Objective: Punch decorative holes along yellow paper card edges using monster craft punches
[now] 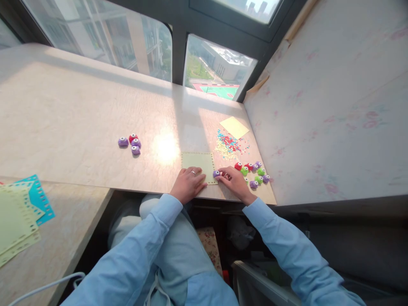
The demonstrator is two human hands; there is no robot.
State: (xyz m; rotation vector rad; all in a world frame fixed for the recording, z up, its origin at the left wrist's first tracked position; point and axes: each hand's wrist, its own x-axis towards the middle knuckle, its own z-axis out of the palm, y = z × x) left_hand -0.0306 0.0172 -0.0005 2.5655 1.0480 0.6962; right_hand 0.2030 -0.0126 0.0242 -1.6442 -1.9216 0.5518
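A pale green sheet [196, 161] with small holes punched along its edges lies near the table's front edge. My left hand [188, 184] rests on its lower left part, fingers spread and nothing held, a ring on one finger. At the sheet's right edge, my right hand [236, 182] has its fingers closed on a small purple punch [216, 174] with a round white and dark top. Just beyond that hand lie several more punches in red, green and purple [254, 184].
Several red and purple punches [123, 142] sit to the left on the table [79, 114]. Coloured paper bits [228, 144] and a yellow sheet [234, 127] lie at the right, near the wall. Green and blue punched sheets [15, 216] are at the far left.
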